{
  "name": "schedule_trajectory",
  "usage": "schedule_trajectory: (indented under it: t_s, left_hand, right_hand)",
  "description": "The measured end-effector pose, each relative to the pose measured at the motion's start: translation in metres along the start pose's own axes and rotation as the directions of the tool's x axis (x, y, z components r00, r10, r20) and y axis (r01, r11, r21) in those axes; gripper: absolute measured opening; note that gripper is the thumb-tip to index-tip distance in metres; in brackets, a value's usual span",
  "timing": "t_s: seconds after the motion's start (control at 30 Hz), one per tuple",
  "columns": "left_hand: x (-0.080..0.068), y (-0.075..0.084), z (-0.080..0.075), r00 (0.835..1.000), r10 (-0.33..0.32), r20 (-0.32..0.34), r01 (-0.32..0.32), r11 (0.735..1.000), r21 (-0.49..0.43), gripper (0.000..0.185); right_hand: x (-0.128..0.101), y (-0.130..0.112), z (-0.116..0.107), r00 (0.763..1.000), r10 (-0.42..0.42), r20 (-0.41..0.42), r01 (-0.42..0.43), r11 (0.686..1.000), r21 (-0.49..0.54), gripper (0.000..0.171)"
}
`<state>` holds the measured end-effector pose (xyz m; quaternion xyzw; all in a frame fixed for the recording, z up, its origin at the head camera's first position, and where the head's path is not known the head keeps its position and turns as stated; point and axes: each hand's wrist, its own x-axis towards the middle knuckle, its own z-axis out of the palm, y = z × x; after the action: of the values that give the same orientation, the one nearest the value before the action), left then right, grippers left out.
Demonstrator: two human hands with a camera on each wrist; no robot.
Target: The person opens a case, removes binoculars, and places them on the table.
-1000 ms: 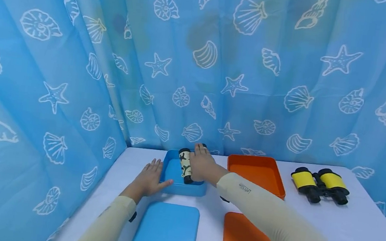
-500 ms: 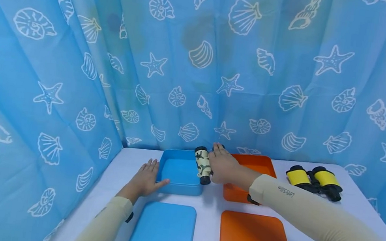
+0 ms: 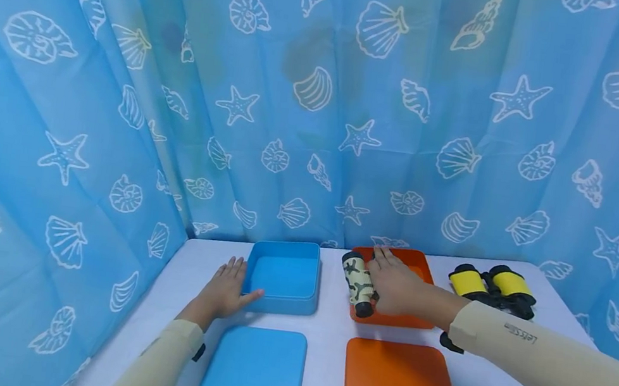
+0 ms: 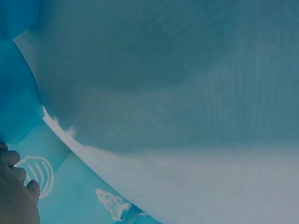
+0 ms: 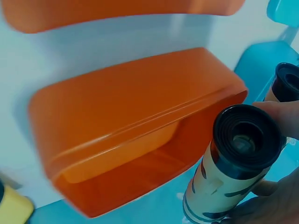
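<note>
My right hand (image 3: 399, 287) grips a pair of camouflage binoculars (image 3: 358, 283) with black ends. They are over the left side of an open orange box (image 3: 400, 321), with one barrel hidden behind the hand in the head view. In the right wrist view, both eyepieces of the binoculars (image 5: 219, 179) show, and the inside of the orange box (image 5: 140, 100) holds nothing visible. My left hand (image 3: 225, 293) lies against the left wall of an open blue box (image 3: 281, 305), its fingers straight and thumb at the front corner.
A blue lid (image 3: 255, 368) and an orange lid (image 3: 399, 385) lie flat in front of the boxes. Yellow-and-black binoculars (image 3: 466, 284) rest at the right of the white table (image 3: 325, 354). A blue shell-patterned curtain (image 3: 306, 122) hangs behind and at the left.
My right hand has carried the camouflage binoculars from the blue box rightward to the orange box and lowered them there. My left hand has stayed at the blue box. The head view has shifted slightly.
</note>
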<state>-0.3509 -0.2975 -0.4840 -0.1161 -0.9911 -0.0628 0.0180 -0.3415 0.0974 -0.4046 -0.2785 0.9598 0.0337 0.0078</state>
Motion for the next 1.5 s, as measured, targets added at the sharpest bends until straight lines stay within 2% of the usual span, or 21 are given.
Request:
schedule_trajectory:
  t_s: [0.17, 0.3, 0.4, 0.6, 0.93, 1.2, 1.5]
  left_hand:
    - [0.0, -0.002, -0.002, 1.0, 0.007, -0.016, -0.007, 1.0, -0.02, 0.099]
    - [0.001, -0.002, -0.001, 1.0, 0.004, -0.008, -0.004, 1.0, -0.02, 0.099]
    - [0.001, -0.002, 0.001, 1.0, 0.003, -0.001, -0.003, 1.0, -0.015, 0.099]
    - [0.0, -0.001, 0.002, 1.0, -0.001, 0.005, 0.001, 1.0, -0.018, 0.099]
    - [-0.001, 0.0, 0.002, 1.0, 0.018, -0.012, -0.018, 1.0, -0.004, 0.101]
    - [-0.001, 0.0, 0.003, 0.999, 0.023, -0.025, -0.024, 1.0, -0.016, 0.099]
    - [0.0, 0.0, 0.004, 0.999, 0.023, -0.035, -0.024, 0.999, -0.022, 0.099]
  right_hand:
    - [-0.021, 0.015, -0.003, 1.0, 0.006, -0.018, -0.006, 1.0, 0.028, 0.08]
    - [-0.039, 0.027, -0.002, 0.998, -0.003, -0.056, 0.004, 1.0, 0.016, 0.073]
    - [-0.056, 0.034, 0.001, 0.997, -0.002, -0.073, 0.002, 1.0, -0.002, 0.074]
    - [-0.091, 0.043, 0.009, 0.997, 0.013, -0.081, -0.015, 1.0, -0.024, 0.075]
    - [-0.133, 0.071, 0.029, 0.998, 0.016, -0.06, -0.014, 0.999, 0.032, 0.07]
    - [-0.162, 0.088, 0.043, 0.995, 0.101, 0.002, -0.1, 0.99, 0.098, 0.072]
    - [-0.195, 0.108, 0.054, 0.986, 0.169, -0.008, -0.165, 0.972, 0.17, 0.072]
